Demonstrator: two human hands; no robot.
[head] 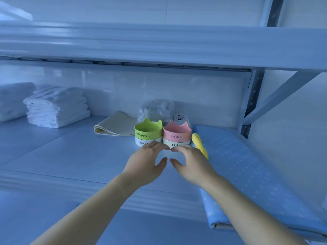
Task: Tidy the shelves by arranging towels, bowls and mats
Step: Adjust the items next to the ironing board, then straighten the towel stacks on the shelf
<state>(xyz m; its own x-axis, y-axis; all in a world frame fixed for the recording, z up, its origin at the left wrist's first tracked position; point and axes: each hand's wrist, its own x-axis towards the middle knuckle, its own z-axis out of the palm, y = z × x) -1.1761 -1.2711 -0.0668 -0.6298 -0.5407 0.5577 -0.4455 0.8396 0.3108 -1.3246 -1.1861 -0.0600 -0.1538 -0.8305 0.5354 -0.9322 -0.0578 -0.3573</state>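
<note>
Hovering in the centre of the frame, the left hand [146, 163] and the right hand [192, 165] were close together just in front of the bowls, above the shelf [70, 147]. The fingers of both hands were loosely curved and released, grasping nothing; the fingertips and thumbs of the two hands almost met. Whether the fingertips touched the lower bowls could not be told. Directly behind the hands stood two small stacks side by side. On the left one, a green bowl [148, 129] with cat ears and the word "Happy" sat on a white bowl [141, 142]. On the right one, a pink bowl [177, 132] with the word "Enjoy" sat on a second white bowl [184, 142]. Just right of the pink stack, a yellow object [200, 144] lay on the edge of a blue dotted mat [247, 165], which stretched along the right side of the frame toward the lower right. Left of the green bowl, a folded beige mat [116, 126] lay flat. Behind the bowls was a clear plastic bag [155, 108]. At the left of the frame, a stack of folded white towels [56, 108] rested on the shelf, with another white pile [12, 99] at the far left edge.
</note>
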